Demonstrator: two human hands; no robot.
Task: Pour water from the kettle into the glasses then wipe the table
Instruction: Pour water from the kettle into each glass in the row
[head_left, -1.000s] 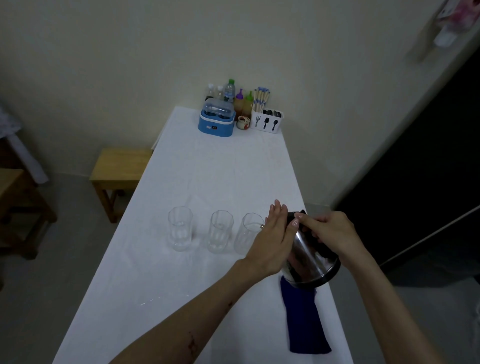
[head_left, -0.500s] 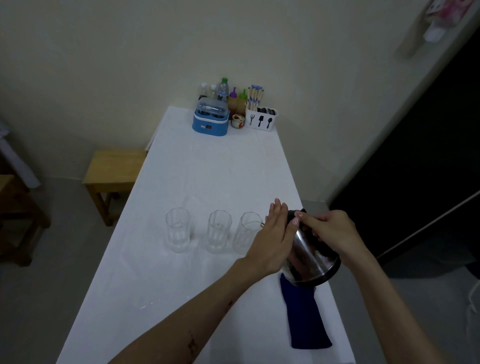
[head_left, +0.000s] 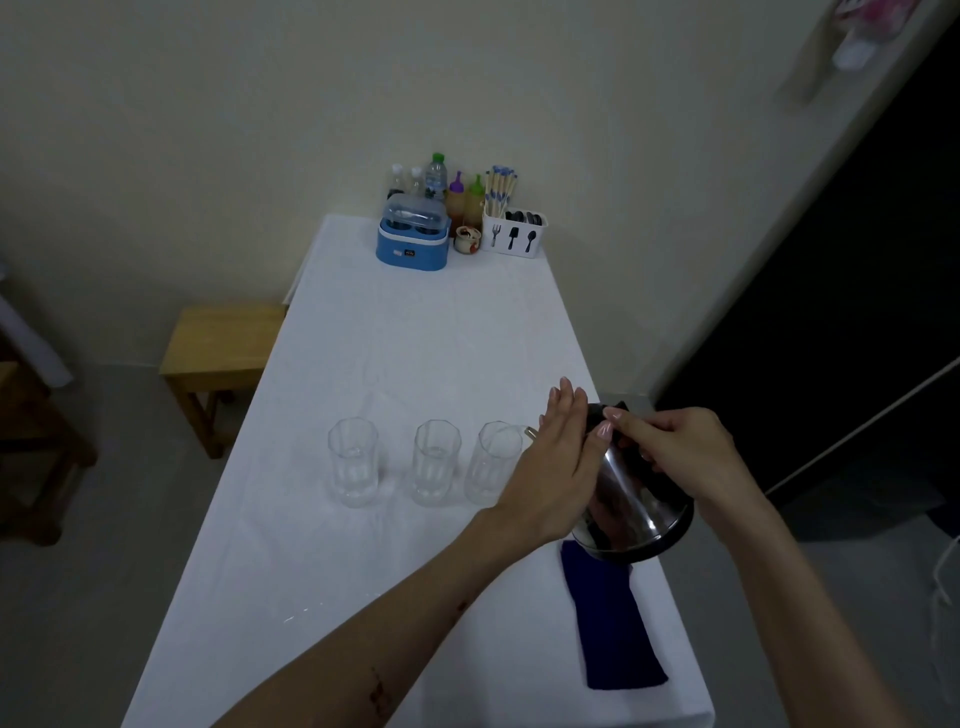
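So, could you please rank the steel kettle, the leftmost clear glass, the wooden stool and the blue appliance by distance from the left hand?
1. Steel kettle: touching the left hand.
2. Leftmost clear glass: left along the row.
3. Wooden stool: beside the table, far left.
4. Blue appliance: far end.

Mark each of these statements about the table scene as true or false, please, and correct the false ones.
1. Three glasses stand in a row on the table. True: left glass, middle glass, right glass.
2. The kettle stands upright on the table. False: it is tilted, its spout toward the right glass.
3. The left hand lies flat against the kettle's side, fingers straight. True.
4. The dark blue cloth lies between the glasses. False: it lies near the table's right edge, below the kettle.
5. The right hand is wiping with the cloth. False: it holds the kettle's top.
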